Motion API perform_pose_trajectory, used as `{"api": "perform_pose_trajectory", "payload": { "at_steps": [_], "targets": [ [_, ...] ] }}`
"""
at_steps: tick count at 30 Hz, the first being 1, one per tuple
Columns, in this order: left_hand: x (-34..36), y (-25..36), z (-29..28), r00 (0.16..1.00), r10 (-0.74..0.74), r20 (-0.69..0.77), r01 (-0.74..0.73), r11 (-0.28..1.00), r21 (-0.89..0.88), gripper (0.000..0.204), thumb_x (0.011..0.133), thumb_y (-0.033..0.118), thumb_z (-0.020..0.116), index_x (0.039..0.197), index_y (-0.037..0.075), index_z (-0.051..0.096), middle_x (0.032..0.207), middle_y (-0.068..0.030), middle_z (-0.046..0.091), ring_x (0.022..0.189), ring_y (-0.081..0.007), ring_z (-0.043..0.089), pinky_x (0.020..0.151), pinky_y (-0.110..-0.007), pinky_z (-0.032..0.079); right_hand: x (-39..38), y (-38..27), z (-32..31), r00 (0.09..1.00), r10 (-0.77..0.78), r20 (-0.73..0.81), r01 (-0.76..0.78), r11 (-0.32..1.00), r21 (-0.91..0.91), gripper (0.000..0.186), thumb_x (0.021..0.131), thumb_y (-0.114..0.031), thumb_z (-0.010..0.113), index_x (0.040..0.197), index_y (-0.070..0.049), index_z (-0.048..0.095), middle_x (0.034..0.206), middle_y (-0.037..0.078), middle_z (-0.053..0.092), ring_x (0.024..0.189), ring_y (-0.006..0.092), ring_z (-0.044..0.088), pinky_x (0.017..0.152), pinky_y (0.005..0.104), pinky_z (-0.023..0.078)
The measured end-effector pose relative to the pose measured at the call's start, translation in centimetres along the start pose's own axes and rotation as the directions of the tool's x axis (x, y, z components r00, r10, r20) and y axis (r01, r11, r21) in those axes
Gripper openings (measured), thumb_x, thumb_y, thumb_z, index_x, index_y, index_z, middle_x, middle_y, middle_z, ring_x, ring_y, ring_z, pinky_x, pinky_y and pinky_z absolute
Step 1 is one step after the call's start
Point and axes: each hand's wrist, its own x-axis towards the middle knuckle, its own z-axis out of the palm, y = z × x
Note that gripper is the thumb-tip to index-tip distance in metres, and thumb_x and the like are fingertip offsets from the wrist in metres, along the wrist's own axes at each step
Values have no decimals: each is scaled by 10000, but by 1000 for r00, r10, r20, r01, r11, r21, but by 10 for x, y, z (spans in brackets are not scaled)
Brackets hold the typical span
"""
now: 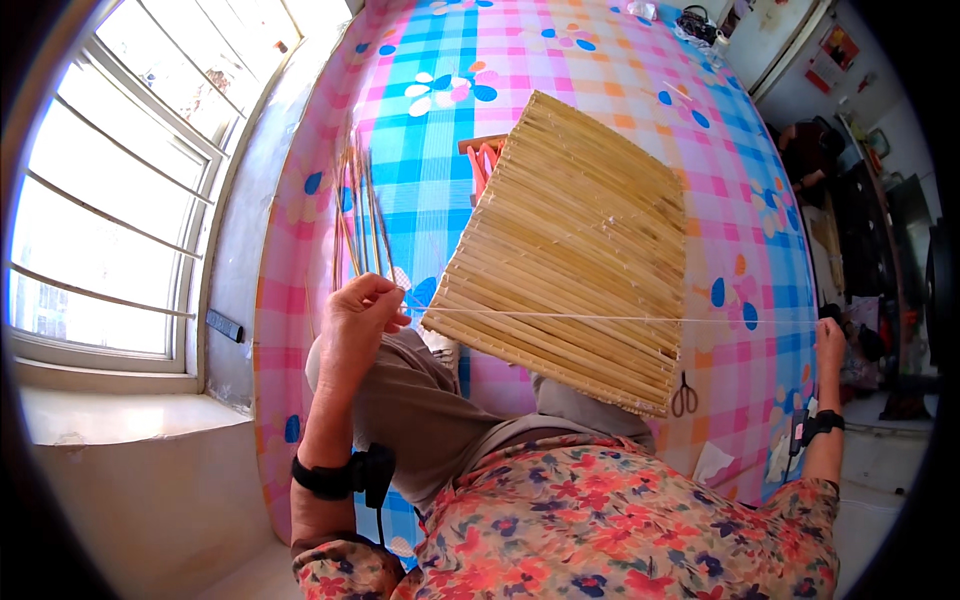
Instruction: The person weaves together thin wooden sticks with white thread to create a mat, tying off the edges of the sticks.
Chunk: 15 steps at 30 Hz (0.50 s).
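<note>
A thin white thread runs taut from side to side, between my two hands and across the near part of a mat. My left hand pinches one end near the mat's left corner. Far out to the right, my right hand is closed on the other end. The mat is made of yellowish flat reed-like strips laid side by side with stitched edges. Its near edge rests over my lap, tilted. Several long thin brown stalks lie beyond my left hand.
Scissors with dark handles lie by the mat's right corner. A brown box with red pieces is partly under the mat. A remote control lies on the window ledge. Checked bedding spreads beneath. A person is at far right.
</note>
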Motion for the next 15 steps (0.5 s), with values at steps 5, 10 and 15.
{"api": "perform_pose_trajectory", "payload": {
  "at_steps": [5,10,15],
  "targets": [
    [-2,11,-4,982,-94,162,107,992,-73,93,841,89,624,820,-2,623,647,-39,592,446,-95,552,432,-216,463,6,-29,-4,841,541,9,-531,820,213,232,918,-198,460,1016,-78,634,677,53,560,494,141,517,427,285,410],
    [-6,6,-2,989,-95,110,106,989,-100,125,839,119,643,840,-6,634,660,-43,573,453,-79,528,444,-202,449,17,-23,0,815,550,185,-410,321,854,298,922,-207,488,1160,-73,608,808,15,599,567,97,529,473,244,447],
    [-11,0,-7,984,-136,113,151,979,-139,133,839,136,655,829,4,642,647,-39,572,429,-65,498,426,-191,434,49,-72,-2,929,334,158,-233,198,952,376,908,-178,508,1223,25,524,1077,118,578,915,174,576,783,262,473]
  ]
}}
